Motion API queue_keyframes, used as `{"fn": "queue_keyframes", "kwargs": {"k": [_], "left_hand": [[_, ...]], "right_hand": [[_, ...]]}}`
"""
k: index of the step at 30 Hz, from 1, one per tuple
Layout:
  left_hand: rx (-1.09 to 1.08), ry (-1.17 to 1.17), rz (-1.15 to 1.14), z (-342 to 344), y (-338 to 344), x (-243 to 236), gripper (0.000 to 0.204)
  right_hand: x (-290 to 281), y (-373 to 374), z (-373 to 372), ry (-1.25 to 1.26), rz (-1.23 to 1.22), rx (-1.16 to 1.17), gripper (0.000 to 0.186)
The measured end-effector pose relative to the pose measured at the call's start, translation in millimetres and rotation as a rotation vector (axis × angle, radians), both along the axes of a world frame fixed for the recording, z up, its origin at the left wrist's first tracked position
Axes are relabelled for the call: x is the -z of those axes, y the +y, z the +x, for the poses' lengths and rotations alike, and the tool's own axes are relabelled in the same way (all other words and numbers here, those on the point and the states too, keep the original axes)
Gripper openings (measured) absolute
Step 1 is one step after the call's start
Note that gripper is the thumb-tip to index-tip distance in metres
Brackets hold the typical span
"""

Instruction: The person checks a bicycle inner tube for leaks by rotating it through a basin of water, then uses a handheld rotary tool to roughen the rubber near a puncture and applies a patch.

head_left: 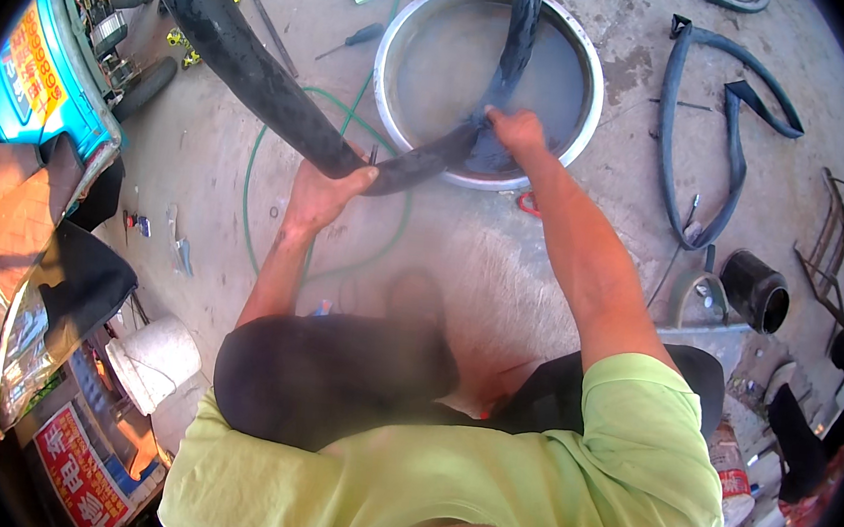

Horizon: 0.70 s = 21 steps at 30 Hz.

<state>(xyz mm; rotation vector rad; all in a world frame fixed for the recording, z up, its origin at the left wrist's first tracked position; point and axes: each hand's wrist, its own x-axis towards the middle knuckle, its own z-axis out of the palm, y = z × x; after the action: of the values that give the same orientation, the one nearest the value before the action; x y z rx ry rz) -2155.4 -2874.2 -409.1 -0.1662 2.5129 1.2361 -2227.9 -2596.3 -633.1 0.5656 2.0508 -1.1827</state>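
A black inflated inner tube (257, 79) loops up past the upper edge of the picture and sags between my two hands. My left hand (326, 193) is wrapped round its lower left bend, the thumb close to a short valve stem (373, 155). My right hand (517, 133) grips the tube's right side, where it hangs wet over a round metal-rimmed basin (595, 88). Cloudy water (449, 65) fills the basin. Part of the tube looks dipped near my right hand; how deep, I cannot tell.
A green hose (249, 198) curls left of the basin, near a screwdriver (365, 34) and a metal bar (267, 24). Rightward lie a flat inner tube (668, 114), a black can (756, 293) and a metal frame (830, 249). A white bucket (152, 365) and blue vehicle (49, 110) stand left.
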Motion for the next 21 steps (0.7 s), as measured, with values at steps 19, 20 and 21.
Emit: {"fn": "queue_keyframes", "kwargs": {"k": [19,20,21], "left_hand": [[-0.246,0.017,0.028,15.4,11.9,57.0,0.026],[-0.291,0.028,0.047,18.2,11.8,57.4,0.025],[-0.326,0.036,0.073,19.3,14.8,59.9,0.024]], "right_hand": [[45.5,-8.1,19.7,0.318,-0.345,0.580,0.058],[20.8,-15.1,25.9,0.315,-0.356,0.559,0.058],[3.6,-19.7,31.2,0.315,-0.357,0.547,0.058]]}}
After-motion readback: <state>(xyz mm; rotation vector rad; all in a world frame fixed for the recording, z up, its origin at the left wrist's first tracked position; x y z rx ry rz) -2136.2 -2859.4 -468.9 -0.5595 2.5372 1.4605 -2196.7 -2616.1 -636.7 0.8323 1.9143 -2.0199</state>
